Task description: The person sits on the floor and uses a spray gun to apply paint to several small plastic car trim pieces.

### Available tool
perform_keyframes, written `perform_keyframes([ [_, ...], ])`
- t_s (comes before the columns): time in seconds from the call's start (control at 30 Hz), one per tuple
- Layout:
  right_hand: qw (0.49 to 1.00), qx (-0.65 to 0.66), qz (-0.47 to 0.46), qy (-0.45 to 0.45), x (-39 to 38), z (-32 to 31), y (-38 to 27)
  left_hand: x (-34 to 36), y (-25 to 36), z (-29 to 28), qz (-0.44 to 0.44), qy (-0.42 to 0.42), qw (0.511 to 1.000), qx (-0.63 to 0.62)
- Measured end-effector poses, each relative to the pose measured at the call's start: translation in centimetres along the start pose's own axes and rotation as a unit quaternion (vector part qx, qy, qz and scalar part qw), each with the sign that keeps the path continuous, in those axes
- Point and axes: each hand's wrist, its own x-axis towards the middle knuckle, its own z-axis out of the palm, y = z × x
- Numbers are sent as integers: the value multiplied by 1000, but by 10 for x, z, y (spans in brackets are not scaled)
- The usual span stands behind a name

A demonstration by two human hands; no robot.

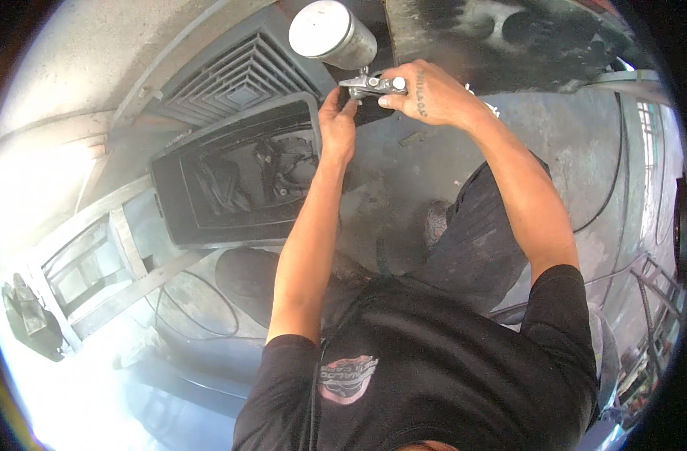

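A metal spray gun [370, 85] with a round, white-topped paint cup [325, 30] is up at the top middle, held out at arm's length. My right hand [434, 96] is closed around its body from the right. From the left, my left hand [337, 128] has its fingertips pinched at the gun's front end, just below the cup. The fingers there partly overlap the gun, so the exact part they grip is hard to make out.
A black, tray-like panel [182, 203] lies left of my arms, beside a grey louvred grille [246, 79]. A pale slatted frame [125, 237] stands at the left. Dark sprayed panelling [569, 45] is at the top right; a black hose [612, 184] runs along the floor.
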Motion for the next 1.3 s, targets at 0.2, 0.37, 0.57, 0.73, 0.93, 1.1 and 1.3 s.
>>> perform_keyframes([
  [0.2, 998, -33, -5, -48, 1, -4, -6, 9, -9, -3, 46, 22, 998, -31],
  [0.37, 999, -29, -3, -15, -2, -1, 1, 6, 7, 2, 32, 46, 998, -8],
  [0.57, 1000, -2, -2, -18, 1, -1, -3, 14, 3, -10, 69, 6, 997, -30],
  [0.73, 999, 21, -30, -2, 1, 3, -7, 10, 4, -9, 64, -19, 997, -29],
  [0.93, 999, 26, -21, 3, 5, 6, -9, 10, 4, -8, 37, -5, 999, 14],
  [1.1, 1000, -3, -14, 8, 4, 5, -7, 6, 7, -6, 41, 19, 998, -34],
  [1.3, 1000, 3, 8, 8, 4, 0, -3, 8, 11, -5, 80, 86, 992, 36],
])
